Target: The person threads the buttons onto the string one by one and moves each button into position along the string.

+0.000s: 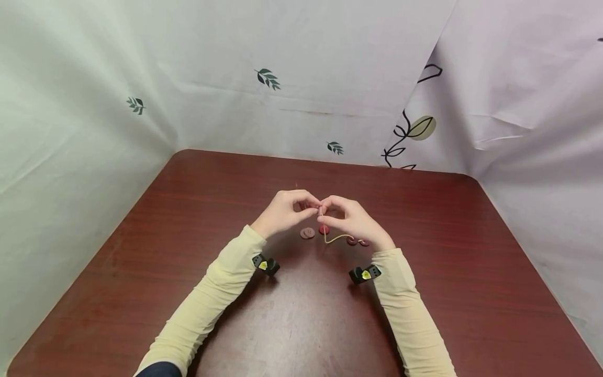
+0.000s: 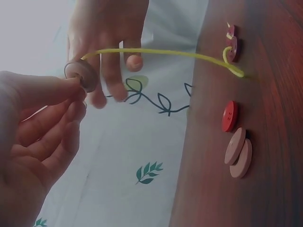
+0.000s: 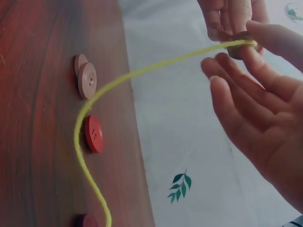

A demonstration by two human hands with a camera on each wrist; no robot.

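Observation:
My left hand pinches a brownish button between thumb and fingertips, raised above the table. Close against it, the thumb and index finger of my right hand pinch the yellow string at the button; its other fingers are spread loosely in the right wrist view. Whether the string's tip passes through a hole is hidden by the fingers. From there the string hangs down to the table and runs through two dark red buttons lying at the right.
On the brown table below the hands lie a bright red button and two overlapping pinkish buttons. White cloth with leaf prints hangs around the table's back and sides.

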